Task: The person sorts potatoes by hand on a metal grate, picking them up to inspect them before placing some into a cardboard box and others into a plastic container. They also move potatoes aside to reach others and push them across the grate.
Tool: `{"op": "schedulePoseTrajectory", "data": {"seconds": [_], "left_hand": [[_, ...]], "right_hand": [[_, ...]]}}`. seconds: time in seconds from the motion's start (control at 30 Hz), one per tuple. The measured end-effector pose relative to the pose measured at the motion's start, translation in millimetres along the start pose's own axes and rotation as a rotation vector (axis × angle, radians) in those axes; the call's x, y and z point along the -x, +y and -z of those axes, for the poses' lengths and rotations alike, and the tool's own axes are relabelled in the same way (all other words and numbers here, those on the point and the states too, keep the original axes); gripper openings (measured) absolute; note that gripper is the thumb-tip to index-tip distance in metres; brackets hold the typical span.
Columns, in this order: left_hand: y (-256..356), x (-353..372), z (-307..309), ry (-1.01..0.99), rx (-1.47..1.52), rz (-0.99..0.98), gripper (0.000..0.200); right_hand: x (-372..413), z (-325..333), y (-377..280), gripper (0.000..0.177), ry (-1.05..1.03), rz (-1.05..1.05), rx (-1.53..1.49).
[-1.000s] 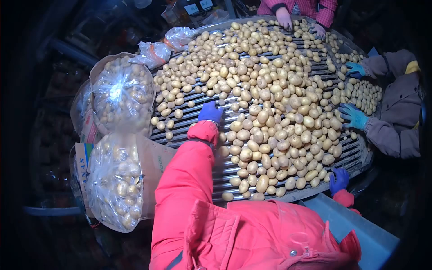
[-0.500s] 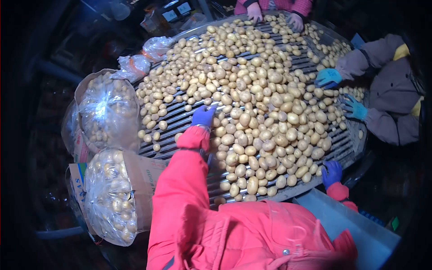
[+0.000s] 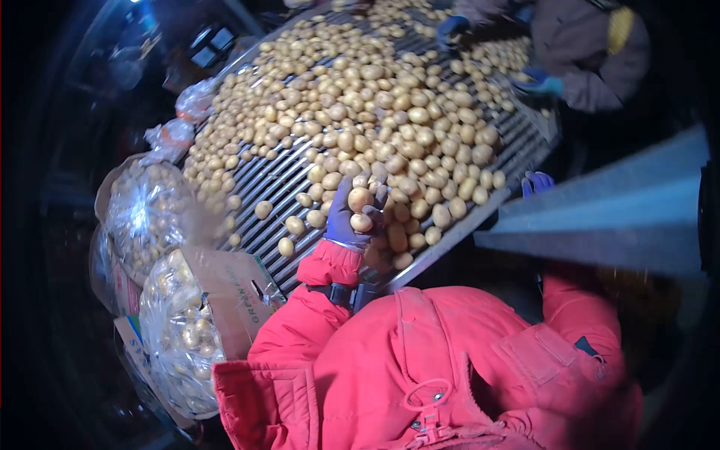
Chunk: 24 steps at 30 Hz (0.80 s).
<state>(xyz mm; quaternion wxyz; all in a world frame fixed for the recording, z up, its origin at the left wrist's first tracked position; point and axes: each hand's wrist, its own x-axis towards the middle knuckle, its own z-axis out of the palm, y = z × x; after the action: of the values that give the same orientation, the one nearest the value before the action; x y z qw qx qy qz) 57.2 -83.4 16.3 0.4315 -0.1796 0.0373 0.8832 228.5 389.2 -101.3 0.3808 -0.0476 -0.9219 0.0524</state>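
Potatoes (image 3: 420, 139) lie heaped on a slatted metal sorting table (image 3: 262, 241). At the table's near edge my left hand (image 3: 343, 219), in a purple glove, is turned palm up. Its fingers curl round a couple of potatoes (image 3: 360, 199), and more lie against it. My right hand (image 3: 537, 182), also purple-gloved, shows only fingertips over the upper edge of a smooth light-blue bin (image 3: 600, 217). They hold the bin's edge; the rest of the hand is behind it. The bin is raised and tilted to the right of the table.
Cardboard boxes lined with clear plastic bags of potatoes (image 3: 184, 330) stand at the left. Tied clear bags (image 3: 171, 139) rest by the table's left edge. Across the table, a co-worker's blue-gloved hands (image 3: 536, 81) are among the potatoes. Another person's hands are partly visible at the far end.
My view has turned right and down. My left hand has turned palm up and gathered potatoes near the edge. The blue bin has been raised, with my right hand now at its edge.
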Motion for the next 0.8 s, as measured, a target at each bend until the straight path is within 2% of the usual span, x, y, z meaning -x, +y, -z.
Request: {"op": "schedulePoseTrajectory", "data": {"seconds": [0.03, 0.07, 0.17, 0.2, 0.23, 0.37, 0.4, 0.5, 0.53, 0.57, 0.6, 0.63, 0.67, 0.7, 0.73, 0.77, 0.8], "left_hand": [[-10, 2, -2, -0.025, 0.001, 0.077, 0.041], [-24, 7, -3, 0.112, -0.146, 0.061, 0.041], [-56, -3, 37, 0.019, -0.448, 0.394, 0.041], [-85, 3, 20, 0.243, -0.528, 0.433, 0.027], [-117, 8, 11, 0.22, -0.714, 0.386, 0.029], [-172, -19, 54, 0.199, -0.831, 0.862, 0.032], [-186, -26, 68, 0.232, -0.897, 0.913, 0.033], [-235, -42, 87, 0.225, -1.102, 1.109, 0.034], [-251, -47, 99, 0.217, -1.164, 1.18, 0.035], [-269, -48, 103, 0.208, -1.225, 1.248, 0.036], [-287, -49, 109, 0.082, -1.422, 1.266, 0.035], [-307, -44, 106, -0.057, -1.612, 1.269, 0.035], [-326, -32, 109, -0.233, -1.674, 1.183, 0.032], [-331, -36, 131, -1.297, -2.013, 0.795, 0.035], [-349, -31, 132, -0.61, -1.633, 1.206, 0.039], [-365, -26, 132, 0.059, -1.145, 1.442, 0.044], [-367, -28, 134, -0.238, -1.345, 1.374, 0.041]], "right_hand": [[25, 20, 0, 0.025, -0.017, -0.08, 0.044], [52, 40, -2, 0.024, -0.051, -0.171, 0.093], [165, 90, -11, 0.022, -0.276, -0.516, 0.228], [203, 108, -19, 0.021, -0.322, -0.629, 0.244], [235, 129, -32, 0.021, -0.343, -0.73, 0.244], [331, 203, -104, 0.027, -0.291, -1.103, 0.157], [374, 209, -114, 0.028, -0.307, -1.204, 0.189], [419, 248, -167, 0.034, -0.215, -1.497, 0.138], [435, 255, -182, 0.035, -0.249, -1.587, 0.183], [456, 264, -196, 0.034, -0.273, -1.507, 0.178], [477, 275, -211, 0.034, -0.298, -1.424, 0.172], [504, 279, -222, 0.031, -0.437, -1.221, 0.282], [530, 284, -232, 0.028, -0.541, -1.007, 0.408], [541, 290, -247, 0.027, -0.556, -0.97, 0.423], [548, 297, -262, 0.027, -0.543, -1.01, 0.414], [549, 307, -278, 0.026, -0.528, -1.055, 0.399], [547, 314, -292, 0.026, -0.501, -1.128, 0.382]]}}
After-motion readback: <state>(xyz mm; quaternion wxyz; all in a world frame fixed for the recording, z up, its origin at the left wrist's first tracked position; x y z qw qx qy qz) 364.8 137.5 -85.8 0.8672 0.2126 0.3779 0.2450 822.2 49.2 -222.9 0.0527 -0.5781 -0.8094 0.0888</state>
